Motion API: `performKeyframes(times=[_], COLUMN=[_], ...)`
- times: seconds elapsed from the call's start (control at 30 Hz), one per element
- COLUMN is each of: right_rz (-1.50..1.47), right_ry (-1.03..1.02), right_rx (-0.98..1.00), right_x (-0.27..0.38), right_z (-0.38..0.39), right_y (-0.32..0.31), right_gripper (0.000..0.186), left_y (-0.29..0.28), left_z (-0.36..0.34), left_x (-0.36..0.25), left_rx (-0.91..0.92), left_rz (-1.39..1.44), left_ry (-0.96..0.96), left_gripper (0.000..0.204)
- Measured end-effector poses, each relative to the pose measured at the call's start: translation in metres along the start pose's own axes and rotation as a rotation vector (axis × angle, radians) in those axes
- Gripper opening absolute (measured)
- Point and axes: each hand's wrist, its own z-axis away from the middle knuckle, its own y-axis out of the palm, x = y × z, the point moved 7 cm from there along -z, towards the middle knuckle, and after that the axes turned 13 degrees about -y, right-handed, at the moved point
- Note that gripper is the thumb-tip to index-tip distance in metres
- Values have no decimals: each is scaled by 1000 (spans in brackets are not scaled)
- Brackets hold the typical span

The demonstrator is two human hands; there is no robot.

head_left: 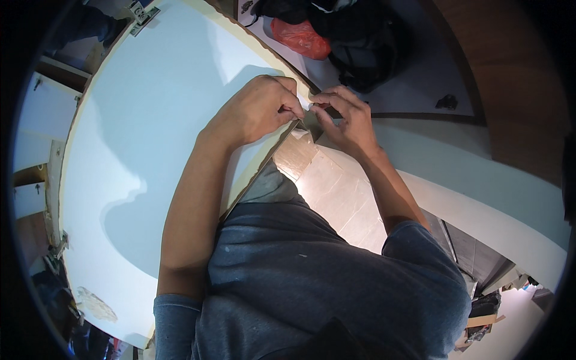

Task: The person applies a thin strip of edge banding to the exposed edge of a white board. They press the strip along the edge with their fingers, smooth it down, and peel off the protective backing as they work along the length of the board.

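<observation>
A large white panel (150,108) with a cream strip along its edges stretches from upper middle to lower left. Both my hands meet at its right corner. My left hand (255,111) rests over the panel, its fingers curled closed near the corner edge. Just off the corner is my right hand (351,123), thumb and forefinger brought together at the tip. A small pale bit shows between the hands; whatever the fingers pinch is too small and covered to name. The panel's dark edge runs down from the corner toward my shirt.
Metal clamps sit on the panel at its far left (144,18) and left edges. Beyond the corner, a grey surface (420,90) with a brown edge bears a red plastic bag (300,39) and a black bag (366,54). Pale floor tiles (336,192) show below my hands.
</observation>
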Motion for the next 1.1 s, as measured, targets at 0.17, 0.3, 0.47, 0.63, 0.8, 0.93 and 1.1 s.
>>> performKeyframes(times=[0.17, 0.3, 0.47, 0.63, 0.8, 0.93, 1.1], right_rz=[-40, -33, -23, 112, 59, -352, -206], right_ry=[-2, 38, 90, 83, 143, 304, 81], right_rx=[56, 90, 103, 141, 129, -25, -32], right_x=[0, 5, 4, 3, -12, -48, -23], right_z=[-4, -9, -13, -11, -7, 4, -7], right_y=[-3, -1, 0, 10, 14, 6, -3], right_gripper=[16, 13, 11, 17, 19, 15, 17], left_y=[0, 2, 5, 6, 4, 4, 2], left_z=[0, 0, -1, -2, -1, 0, 0], left_x=[-1, 1, 4, 3, 1, -2, -1], left_rx=[-1, -38, -57, -47, -49, -53, -62], left_rz=[-19, -30, -33, -31, -13, -4, -32], left_ry=[4, 46, 56, 44, 58, 53, 85], left_gripper=[15, 16, 17, 17, 18, 18, 19])
